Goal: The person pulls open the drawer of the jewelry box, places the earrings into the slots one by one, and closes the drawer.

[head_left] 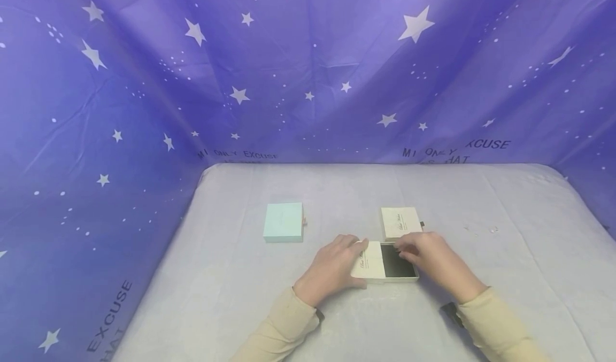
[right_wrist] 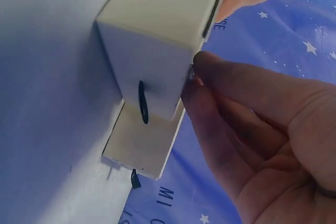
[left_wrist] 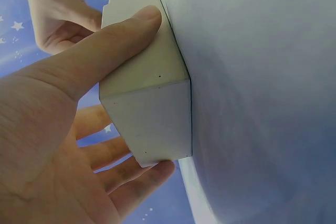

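A cream slide-out gift box (head_left: 374, 270) lies with its drawer pulled out to the right, showing a black lining (head_left: 395, 266). My left hand (head_left: 334, 266) grips the box's sleeve, thumb along the near side and fingers at the far side; the left wrist view shows the thumb flat on the box wall (left_wrist: 147, 124). Over the drawer's right part, my right hand (head_left: 425, 252) pinches a small shiny piece (right_wrist: 191, 71) between thumb and finger, right at the drawer's rim. Most of that piece is hidden by the fingertips. A dark pull tab (right_wrist: 143, 103) hangs from the drawer's end.
Just behind the open box sits a second cream box (head_left: 400, 220) with a dark tab. A mint-green box (head_left: 284, 220) stands farther left. Small shiny bits (head_left: 494, 229) lie on the pale cloth to the right. A starry purple curtain (head_left: 308, 73) encloses the table.
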The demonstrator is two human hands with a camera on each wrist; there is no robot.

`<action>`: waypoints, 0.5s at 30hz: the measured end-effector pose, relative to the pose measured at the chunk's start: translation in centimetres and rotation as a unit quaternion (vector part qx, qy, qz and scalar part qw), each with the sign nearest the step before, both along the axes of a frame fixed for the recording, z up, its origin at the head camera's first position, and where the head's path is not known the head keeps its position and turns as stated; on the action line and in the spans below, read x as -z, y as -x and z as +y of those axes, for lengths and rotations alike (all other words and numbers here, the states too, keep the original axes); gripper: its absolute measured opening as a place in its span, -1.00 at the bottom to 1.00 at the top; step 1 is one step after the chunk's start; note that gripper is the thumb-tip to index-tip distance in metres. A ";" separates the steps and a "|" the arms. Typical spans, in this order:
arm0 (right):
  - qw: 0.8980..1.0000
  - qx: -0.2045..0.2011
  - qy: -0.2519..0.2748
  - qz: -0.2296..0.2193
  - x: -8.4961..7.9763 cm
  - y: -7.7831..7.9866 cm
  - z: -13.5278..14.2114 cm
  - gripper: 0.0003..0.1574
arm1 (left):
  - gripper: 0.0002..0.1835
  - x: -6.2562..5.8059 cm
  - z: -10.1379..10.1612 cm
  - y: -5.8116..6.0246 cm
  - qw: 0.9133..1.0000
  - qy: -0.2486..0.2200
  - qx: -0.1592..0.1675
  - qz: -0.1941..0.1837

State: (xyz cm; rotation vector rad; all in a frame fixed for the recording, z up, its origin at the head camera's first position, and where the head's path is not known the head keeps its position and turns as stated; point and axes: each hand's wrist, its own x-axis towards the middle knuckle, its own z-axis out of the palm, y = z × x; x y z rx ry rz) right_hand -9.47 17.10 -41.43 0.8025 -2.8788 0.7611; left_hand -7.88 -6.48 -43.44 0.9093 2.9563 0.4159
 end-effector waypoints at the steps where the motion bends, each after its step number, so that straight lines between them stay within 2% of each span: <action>1: 1.000 -0.001 -0.006 0.005 0.1 0.0 -0.1 -0.76 | -0.02 0.0 0.0 0.0 1.000 0.001 0.000 0.001; 5: 0.999 -0.013 -0.025 0.017 0.5 0.0 -0.5 -0.77 | -0.02 0.0 0.0 0.0 1.000 -0.003 0.000 0.000; 15: 0.998 -0.037 -0.021 0.036 0.8 0.1 -0.7 -0.78 | -0.02 0.0 0.0 0.0 1.000 -0.008 -0.001 -0.002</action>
